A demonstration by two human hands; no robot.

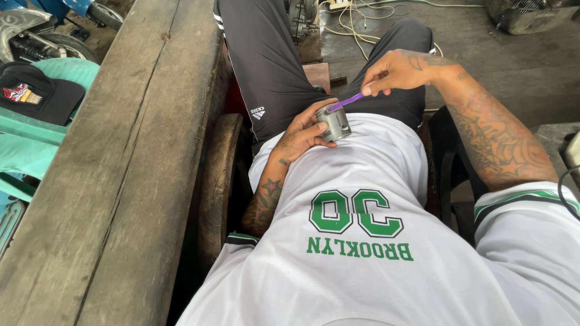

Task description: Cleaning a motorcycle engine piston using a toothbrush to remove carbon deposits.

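Over the lap, just right of the wooden bench point(115, 181) edge, the left hand point(302, 133) has its fingers wrapped around a small grey cylindrical part point(335, 122), while the right hand point(396, 72) pinches a purple stick point(345, 102) reaching its top.

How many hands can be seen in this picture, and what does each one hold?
2. The left hand grips a small grey metal cylinder against the white shirt. The right hand holds a purple stick touching the cylinder's top. No other hands show.
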